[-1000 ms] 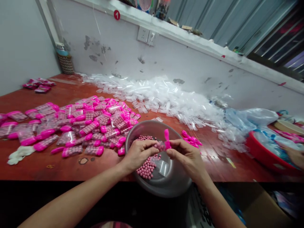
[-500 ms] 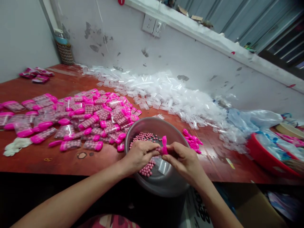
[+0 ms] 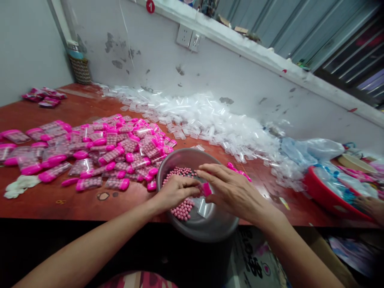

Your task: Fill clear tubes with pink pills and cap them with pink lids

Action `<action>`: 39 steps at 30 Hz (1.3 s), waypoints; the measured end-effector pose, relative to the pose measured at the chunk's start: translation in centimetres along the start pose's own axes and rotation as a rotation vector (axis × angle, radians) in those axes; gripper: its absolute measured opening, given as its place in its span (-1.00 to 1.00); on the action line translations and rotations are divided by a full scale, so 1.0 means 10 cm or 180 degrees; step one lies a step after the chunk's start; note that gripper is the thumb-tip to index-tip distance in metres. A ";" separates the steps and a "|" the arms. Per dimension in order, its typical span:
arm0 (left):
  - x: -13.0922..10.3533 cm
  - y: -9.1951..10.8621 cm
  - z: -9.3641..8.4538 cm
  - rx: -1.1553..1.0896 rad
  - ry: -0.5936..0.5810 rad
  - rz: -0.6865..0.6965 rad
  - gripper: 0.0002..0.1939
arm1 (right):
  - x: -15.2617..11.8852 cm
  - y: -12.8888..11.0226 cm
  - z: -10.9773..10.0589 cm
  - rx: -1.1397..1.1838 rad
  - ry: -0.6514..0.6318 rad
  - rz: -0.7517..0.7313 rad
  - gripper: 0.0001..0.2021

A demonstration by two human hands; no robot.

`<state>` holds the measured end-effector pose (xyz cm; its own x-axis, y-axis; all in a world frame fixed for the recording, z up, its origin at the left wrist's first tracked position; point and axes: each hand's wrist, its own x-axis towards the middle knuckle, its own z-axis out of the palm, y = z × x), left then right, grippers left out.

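My left hand [image 3: 175,193] is closed on a small clear case of pink beads, mostly hidden by the fingers. A bright pink cap [image 3: 206,189] sits at the case's right end. Over and beside that cap is my right hand [image 3: 237,194], fingers stretched out and thumb below; I cannot tell how firmly it touches. Both hands are above a grey basin [image 3: 207,234]. Inside the basin lie loose pink beads [image 3: 183,210] and a clear empty case [image 3: 203,208]. Several pink caps [image 3: 238,171] lie right of the basin, partly behind my right hand.
Filled cases with pink caps [image 3: 111,152] are heaped on the red table [image 3: 135,206] at left. Clear empty cases [image 3: 207,116] pile along the wall. A white cloth [image 3: 21,186] lies front left. At right, another person's hand [image 3: 370,206] is at a red basin [image 3: 327,200].
My right hand has gone from pinching the pink cap to stretched fingers over it. The cap has tilted in view. My left hand keeps its hold. The view has shifted slightly.
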<state>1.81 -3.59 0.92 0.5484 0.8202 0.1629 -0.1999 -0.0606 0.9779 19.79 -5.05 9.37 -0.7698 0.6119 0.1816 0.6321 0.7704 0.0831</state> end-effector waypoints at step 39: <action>0.19 0.42 -0.86 0.1100 0.1894 0.0605 -0.53 | -0.13 0.04 0.84 0.0224 -0.1385 0.1208 -0.69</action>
<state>-5.01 2.57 4.24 -0.0262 0.9429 0.3320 0.0749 -0.3293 0.9412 20.26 -4.03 0.94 -0.4656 0.8533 -0.2348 0.8750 0.4837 0.0227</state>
